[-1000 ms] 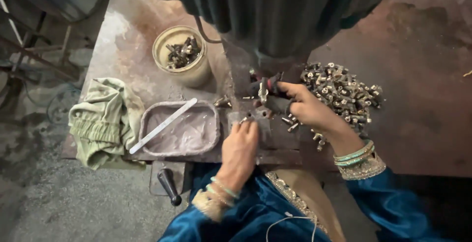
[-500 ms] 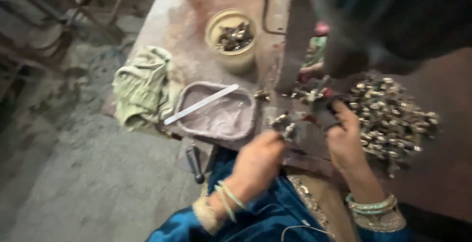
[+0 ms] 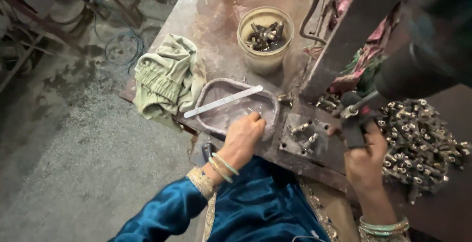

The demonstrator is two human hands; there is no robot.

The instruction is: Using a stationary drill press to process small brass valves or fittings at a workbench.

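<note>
Our left hand (image 3: 244, 137) dips curled fingertips into the tray (image 3: 210, 94); whether it grips anything, we cannot tell. Right of the tray, our right hand (image 3: 365, 158) grips a black handle (image 3: 352, 130) beside the fittings (image 3: 423, 143).

Open bench lies between the cloth (image 3: 167, 77) and bucket (image 3: 265, 38); the machine frame (image 3: 344, 40) blocks the right.

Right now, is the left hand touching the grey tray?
Touching. In the head view the left hand lies over the near rim of the grey tray, its fingers dipping inside with no gap visible.
</note>
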